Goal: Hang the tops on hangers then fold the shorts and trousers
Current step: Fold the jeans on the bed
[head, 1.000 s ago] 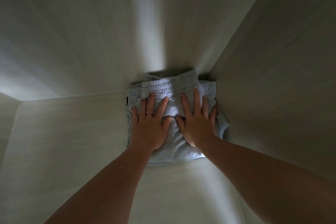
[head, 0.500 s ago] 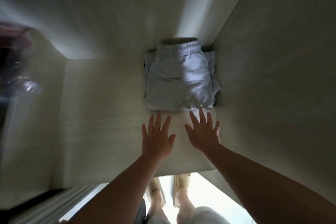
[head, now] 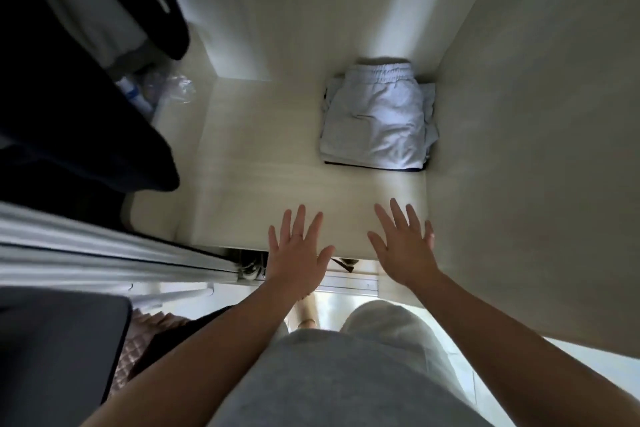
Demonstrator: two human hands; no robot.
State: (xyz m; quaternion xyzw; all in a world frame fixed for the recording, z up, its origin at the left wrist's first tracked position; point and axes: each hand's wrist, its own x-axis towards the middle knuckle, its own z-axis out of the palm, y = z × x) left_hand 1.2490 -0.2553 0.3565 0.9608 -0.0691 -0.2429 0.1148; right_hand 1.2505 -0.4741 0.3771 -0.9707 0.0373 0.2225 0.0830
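Pale wood-grain wardrobe shelf (head: 277,184) fills the middle of the view, w/ a lit back panel (head: 294,10) behind it.

Far left: dark hanging garments (head: 69,114) drape down over the shelf's left end. Crumpled clear plastic (head: 166,87) sits just behind them near the back corner; contents too blurred to tell. Below that, white door rails (head: 104,253) run diagonally across the lower left, and a dark grey panel (head: 59,340) sits beneath them.

Centre: left hand (head: 298,253) is flat, palm down, fingers spread wide, holding nothing, over the shelf's front edge. A thin ring (head: 297,235) shows on one finger. Can't tell if the palm touches the shelf. Under the arms, the person's grey trousers (head: 346,374) take up the bottom of the view.

Right of centre: right hand (head: 403,250) is the same, flat, fingers splayed, empty, near the front edge and beside the left hand w/ a gap between.

Further back and right: folded pale blue shorts (head: 377,121) lie on top of a small stack, elastic waistband toward the rear, a dark edge showing under the front. The stack sits in the shelf's back right corner, tight by the right side panel (head: 536,149), well apart from both hands.
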